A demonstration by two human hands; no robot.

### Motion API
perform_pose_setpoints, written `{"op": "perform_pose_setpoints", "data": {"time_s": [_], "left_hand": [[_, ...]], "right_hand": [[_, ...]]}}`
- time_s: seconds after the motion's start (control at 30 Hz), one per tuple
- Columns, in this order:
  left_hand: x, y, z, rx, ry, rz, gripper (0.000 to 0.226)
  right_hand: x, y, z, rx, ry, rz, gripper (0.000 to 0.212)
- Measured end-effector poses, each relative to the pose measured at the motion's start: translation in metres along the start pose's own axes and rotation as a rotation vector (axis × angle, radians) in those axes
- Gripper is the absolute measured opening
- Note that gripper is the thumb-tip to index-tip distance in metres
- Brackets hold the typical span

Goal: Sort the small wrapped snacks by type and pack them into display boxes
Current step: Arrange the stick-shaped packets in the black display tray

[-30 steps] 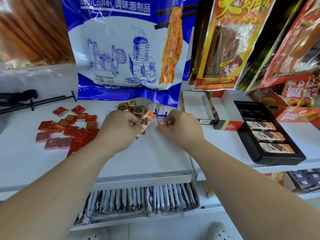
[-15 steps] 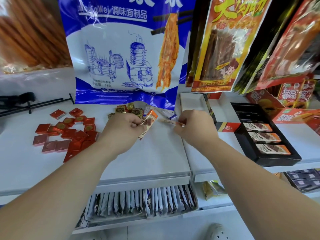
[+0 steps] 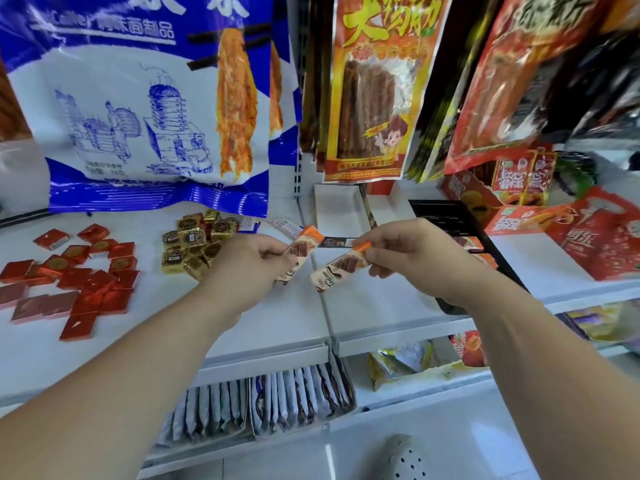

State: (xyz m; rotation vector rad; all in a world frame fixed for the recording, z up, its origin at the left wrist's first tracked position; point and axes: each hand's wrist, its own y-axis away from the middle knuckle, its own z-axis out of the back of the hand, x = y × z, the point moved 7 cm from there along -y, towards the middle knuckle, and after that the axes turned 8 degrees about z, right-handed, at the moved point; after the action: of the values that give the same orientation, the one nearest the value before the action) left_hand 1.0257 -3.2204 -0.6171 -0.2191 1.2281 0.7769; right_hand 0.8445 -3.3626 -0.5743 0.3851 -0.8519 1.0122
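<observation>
Broadly, a white shelf [image 3: 263, 317] ran across the scene. A big blue-and-white bag [image 3: 138, 116] stood at its far left, and a yellow-and-red packet [image 3: 374, 91] hung to the right of that. A black display box [image 3: 446, 216] lay on the right of the shelf. Its near part was hidden behind the right hand [image 3: 412, 251] and forearm, so its contents could hardly be made out.

At the near left lay a loose heap of red squares [image 3: 69, 282], several overlapping. Right of them sat a cluster of gold-wrapped pieces [image 3: 194, 244], its near right edge covered by the left hand [image 3: 249, 268].

Both hands were over the middle of the shelf. The left hand's fingers were curled round one bar [image 3: 304, 244], whose orange end poked out toward the far right. The right hand pinched the orange tip of a second bar [image 3: 337, 268] between thumb and bent fingers, and that bar slanted down to the near left. Each was long and narrow, with a white wrapper, a brown picture and script at the white end. They were close together but apart.
</observation>
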Motion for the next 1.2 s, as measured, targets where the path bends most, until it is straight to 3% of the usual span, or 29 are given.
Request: {"op": "perform_pose_setpoints", "data": {"time_s": [0.23,0.47,0.7,1.0,1.2], "left_hand": [[-0.008,0.011,-0.039,0.229,0.165,0.082,0.016],[-0.010,0.014,-0.054,0.336,0.186,0.090,0.015],[-0.021,0.022,-0.067,0.389,0.190,0.052,0.012],[-0.040,0.015,-0.092,0.366,0.053,-0.018,0.018],[-0.060,0.011,-0.121,0.317,0.047,-0.069,0.019]], "right_hand": [[-0.012,0.000,0.014,-0.223,-0.163,-0.011,0.021],[-0.018,-0.002,0.008,-0.235,-0.204,-0.026,0.008],[-0.029,-0.003,0.004,-0.258,-0.273,-0.065,0.003],[-0.036,0.009,0.026,-0.293,-0.348,-0.036,0.013],[-0.050,0.029,0.064,-0.415,-0.407,-0.073,0.011]]}}
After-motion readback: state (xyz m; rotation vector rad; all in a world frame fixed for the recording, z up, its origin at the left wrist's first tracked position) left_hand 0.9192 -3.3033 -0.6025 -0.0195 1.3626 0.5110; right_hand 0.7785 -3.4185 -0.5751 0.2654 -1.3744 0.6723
